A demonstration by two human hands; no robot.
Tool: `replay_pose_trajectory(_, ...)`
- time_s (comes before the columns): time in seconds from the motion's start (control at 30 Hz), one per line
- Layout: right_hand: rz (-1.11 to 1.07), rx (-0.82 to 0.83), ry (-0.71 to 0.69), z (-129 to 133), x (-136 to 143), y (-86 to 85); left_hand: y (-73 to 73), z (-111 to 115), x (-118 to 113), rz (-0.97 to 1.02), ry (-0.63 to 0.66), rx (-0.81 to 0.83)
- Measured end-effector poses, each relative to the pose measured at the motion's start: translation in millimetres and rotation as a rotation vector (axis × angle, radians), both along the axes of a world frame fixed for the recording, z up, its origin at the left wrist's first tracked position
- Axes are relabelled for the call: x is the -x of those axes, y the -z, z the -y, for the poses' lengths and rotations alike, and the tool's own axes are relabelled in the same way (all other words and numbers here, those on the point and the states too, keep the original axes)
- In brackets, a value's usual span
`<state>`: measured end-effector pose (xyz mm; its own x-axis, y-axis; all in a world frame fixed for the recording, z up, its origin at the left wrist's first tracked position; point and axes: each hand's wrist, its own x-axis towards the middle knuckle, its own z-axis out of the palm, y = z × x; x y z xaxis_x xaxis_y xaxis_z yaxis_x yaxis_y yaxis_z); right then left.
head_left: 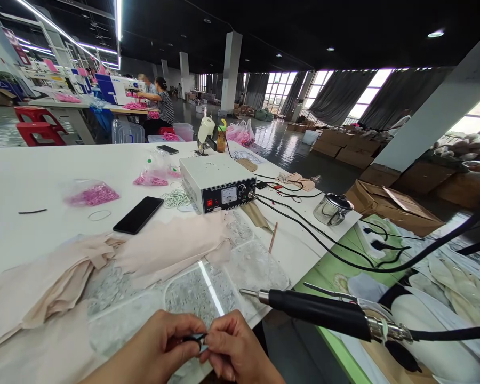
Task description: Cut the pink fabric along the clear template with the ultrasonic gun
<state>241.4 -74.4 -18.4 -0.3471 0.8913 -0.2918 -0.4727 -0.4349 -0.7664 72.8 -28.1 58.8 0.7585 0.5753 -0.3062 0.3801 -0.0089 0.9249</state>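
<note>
My left hand [170,338] and my right hand [238,346] meet at the near edge of the table. Between their fingertips is a small black and pale-blue piece [198,338], mostly covered by the fingers; its kind I cannot make out. Both hands pinch it. Just beyond them lie clear plastic sheets [200,290] over a grey, speckled surface. To the right a black pen-like handpiece [320,309] with a metal tip and a cable points left, close to my right hand but not touching it. Thin beige fabric pieces [172,245] are spread on the left.
A white control box [220,178] with a dial stands mid-table. Around it are a phone [138,215], bags of pink pieces [92,193] and a glass pot [333,209]. Black cables [312,234] run to the right. Farther off, a person [165,106] sits at a sewing machine.
</note>
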Motion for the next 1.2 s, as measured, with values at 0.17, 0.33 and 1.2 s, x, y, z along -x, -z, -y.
replay_pose_trajectory(0.17, -0.004, -0.002, 0.011, 0, 0, 2.0, -5.4, 3, 0, -0.044, 0.003, -0.049)
replay_pose_trajectory(0.33, -0.01, 0.008, 0.022, 1, 0, 8.6, -4.6, 5, 1, -0.068, 0.015, -0.085)
replay_pose_trajectory(1.2, -0.054, 0.031, 0.018, -2, -2, 6.1, 15.9, 9, 9, -0.093, -0.027, -0.19)
